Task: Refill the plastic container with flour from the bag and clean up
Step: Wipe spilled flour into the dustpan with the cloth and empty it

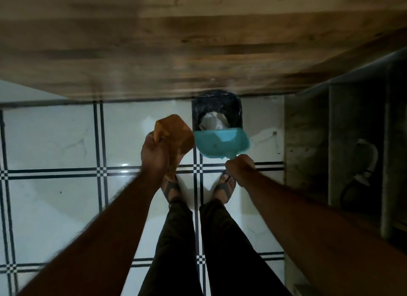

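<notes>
I look straight down at the floor. My right hand (240,166) grips the handle of a teal dustpan (221,144), whose far edge is tipped over a black-lined trash bin (217,107) holding crumpled pale paper. My left hand (155,156) is closed on an orange-brown brush or cloth (174,133), held just left of the dustpan. The flour bag and the plastic container are not in view.
A wooden counter (198,42) overhangs the far side, with the bin partly under its edge. White floor tiles with black line borders (66,141) lie below. My sandalled feet (224,188) stand near the bin. A grey shelf unit (343,141) stands on the right.
</notes>
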`<state>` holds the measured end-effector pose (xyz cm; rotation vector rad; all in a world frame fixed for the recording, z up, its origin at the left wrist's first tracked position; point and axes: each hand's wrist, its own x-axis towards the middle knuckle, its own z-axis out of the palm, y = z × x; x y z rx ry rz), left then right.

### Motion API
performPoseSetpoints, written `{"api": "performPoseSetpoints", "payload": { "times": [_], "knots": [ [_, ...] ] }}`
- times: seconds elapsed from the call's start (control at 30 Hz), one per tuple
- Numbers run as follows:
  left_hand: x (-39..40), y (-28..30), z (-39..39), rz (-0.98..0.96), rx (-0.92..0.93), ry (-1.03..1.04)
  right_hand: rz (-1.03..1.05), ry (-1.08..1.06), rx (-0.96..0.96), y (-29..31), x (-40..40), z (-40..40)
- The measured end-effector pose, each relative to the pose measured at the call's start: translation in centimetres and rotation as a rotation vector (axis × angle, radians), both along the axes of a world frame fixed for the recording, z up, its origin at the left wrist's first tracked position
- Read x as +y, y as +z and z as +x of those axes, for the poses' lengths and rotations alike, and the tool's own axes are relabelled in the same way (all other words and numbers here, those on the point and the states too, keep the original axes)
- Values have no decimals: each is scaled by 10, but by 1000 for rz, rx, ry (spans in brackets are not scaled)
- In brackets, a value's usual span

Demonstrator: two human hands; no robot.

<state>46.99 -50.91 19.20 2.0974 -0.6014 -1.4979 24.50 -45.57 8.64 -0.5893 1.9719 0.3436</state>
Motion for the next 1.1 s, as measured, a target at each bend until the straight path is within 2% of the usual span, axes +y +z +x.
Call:
{"api": "performPoseSetpoints", "payload": {
  "times": [0.13,0.23,0.37,0.47,0.6,0.73,0.8,0.97,1.1],
  "knots": [
    [3,-17,1,2,-5,-6,-121,-204,68,-24,29,10],
    [3,-47,4,-10,-2,-20,-182,-222,86,-51,37,14],
    [13,-141,20,-24,28,-48,-270,-163,94,-100,47,19],
    [8,-128,-3,-22,-17,-51,-263,-171,48,-137,52,25],
    [14,-153,-12,-42,-41,-22,-181,-268,3,-185,63,36],
    [27,-165,-9,-45,-55,-21,-188,-314,11,-211,71,40],
    [34,-164,-9,-45,-42,-20,-222,-332,41,-219,78,42],
    [39,-154,-17,-32,-52,-41,-244,-341,100,-185,79,50],
    [33,-156,-19,-55,-60,-79,-149,-263,77,-208,82,46]
  ]
}}
